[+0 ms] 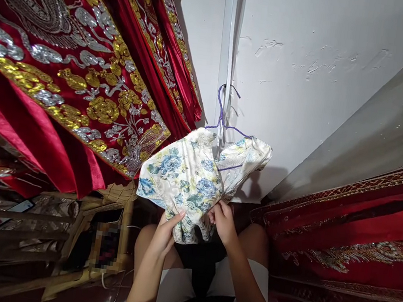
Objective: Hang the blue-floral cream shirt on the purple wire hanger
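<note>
A cream blouse (183,178) with blue and yellow flowers hangs on a thin purple hanger (221,119) in front of me. My left hand (165,233) grips its lower left part, thumb on the front and the other fingers behind the cloth. At the blouse's front edge, right of its middle, my right hand (224,221) pinches the fabric between closed fingertips. The hanger's bottom bar shows through the open neckline. Both hands are above my lap, and the blouse's lower edge is bunched between them.
Red garments (96,73) with gold and silver sequins hang at the left. More red embroidered cloth (356,241) is at the right. A wooden bench (54,280) stands at lower left, with a phone (7,214) there. Behind the blouse is a white wall (289,73).
</note>
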Demonstrator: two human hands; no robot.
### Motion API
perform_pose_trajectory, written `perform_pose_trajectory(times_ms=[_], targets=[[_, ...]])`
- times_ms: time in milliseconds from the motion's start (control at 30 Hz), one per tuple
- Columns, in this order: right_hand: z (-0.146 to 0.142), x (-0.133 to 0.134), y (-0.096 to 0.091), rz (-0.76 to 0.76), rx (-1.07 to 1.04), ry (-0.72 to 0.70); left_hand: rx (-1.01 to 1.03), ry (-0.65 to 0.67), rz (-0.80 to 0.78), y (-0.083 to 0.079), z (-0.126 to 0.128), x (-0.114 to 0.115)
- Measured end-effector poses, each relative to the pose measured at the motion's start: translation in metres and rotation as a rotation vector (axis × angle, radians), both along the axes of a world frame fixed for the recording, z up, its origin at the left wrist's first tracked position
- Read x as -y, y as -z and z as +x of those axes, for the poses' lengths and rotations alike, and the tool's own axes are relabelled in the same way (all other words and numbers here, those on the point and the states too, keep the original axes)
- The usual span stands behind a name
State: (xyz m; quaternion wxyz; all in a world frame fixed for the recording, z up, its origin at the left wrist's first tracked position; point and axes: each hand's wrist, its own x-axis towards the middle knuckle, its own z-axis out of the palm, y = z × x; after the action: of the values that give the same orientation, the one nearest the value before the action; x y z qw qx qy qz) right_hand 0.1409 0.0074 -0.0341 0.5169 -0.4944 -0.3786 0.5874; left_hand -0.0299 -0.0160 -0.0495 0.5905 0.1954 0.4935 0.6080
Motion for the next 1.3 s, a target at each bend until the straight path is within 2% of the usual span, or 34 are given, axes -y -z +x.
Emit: perform_pose_trajectory(times_ms=[67, 167, 200, 233, 267, 367, 433, 500, 567, 633, 733, 800, 867, 933, 1000, 1033, 1100, 1133, 1233, 1300], targets=[[0.006, 0.003, -0.003, -0.033, -0.028, -0.093, -0.028, -0.123, 0.046, 0.007, -0.001, -0.008], [0.014, 0.009, -0.005, -0.088, -0.031, -0.274, -0.278, -0.539, 0.218, 0.023, 0.001, -0.018], [0.015, 0.010, -0.005, -0.094, -0.022, -0.306, -0.394, -0.619, 0.285, 0.029, 0.004, -0.019], [0.015, 0.011, -0.004, -0.093, -0.011, -0.321, -0.503, -0.616, 0.349, 0.033, 0.009, -0.018], [0.015, 0.011, -0.004, -0.087, 0.001, -0.324, -0.593, -0.515, 0.406, 0.037, 0.015, -0.015], [0.012, 0.013, -0.001, -0.046, 0.053, -0.316, -0.746, 0.020, 0.517, 0.040, 0.038, -0.005], [0.012, 0.013, -0.001, -0.003, 0.111, -0.295, -0.787, 0.229, 0.546, 0.039, 0.052, -0.003], [0.016, 0.010, -0.006, 0.040, 0.191, -0.260, -0.803, 0.282, 0.552, 0.038, 0.063, -0.006], [0.024, -0.001, -0.022, 0.095, 0.270, -0.187, -0.814, 0.291, 0.548, 0.040, 0.070, -0.012], [0.033, -0.019, -0.050, 0.170, 0.339, -0.089, -0.835, 0.295, 0.550, 0.046, 0.078, -0.018], [0.038, -0.051, -0.106, 0.260, 0.446, -0.012, -0.863, 0.314, 0.563, 0.058, 0.092, -0.020], [0.033, -0.066, -0.139, 0.320, 0.406, 0.045, -0.869, 0.336, 0.581, 0.063, 0.101, -0.021], [0.025, -0.072, -0.160, 0.370, 0.351, 0.087, -0.877, 0.376, 0.605, 0.059, 0.105, -0.024], [0.021, -0.068, -0.166, 0.418, 0.326, 0.084, -0.887, 0.465, 0.652, 0.041, 0.100, -0.033], [0.022, -0.062, -0.162, 0.451, 0.323, 0.059, -0.897, 0.544, 0.738, 0.007, 0.088, -0.048], [0.024, -0.058, -0.159, 0.458, 0.327, 0.054, -0.893, 0.502, 0.793, -0.015, 0.080, -0.057], [0.030, -0.052, -0.154, 0.468, 0.351, 0.054, -0.889, 0.252, 0.890, -0.062, 0.067, -0.076], [0.033, -0.050, -0.153, 0.474, 0.366, 0.058, -0.915, 0.169, 0.938, -0.085, 0.063, -0.085], [0.038, -0.051, -0.153, 0.501, 0.404, 0.042, -1.089, 0.167, 1.080, -0.139, 0.062, -0.103], [0.041, -0.058, -0.148, 0.491, 0.461, 0.049, -1.184, 0.144, 1.143, -0.158, 0.064, -0.107]])
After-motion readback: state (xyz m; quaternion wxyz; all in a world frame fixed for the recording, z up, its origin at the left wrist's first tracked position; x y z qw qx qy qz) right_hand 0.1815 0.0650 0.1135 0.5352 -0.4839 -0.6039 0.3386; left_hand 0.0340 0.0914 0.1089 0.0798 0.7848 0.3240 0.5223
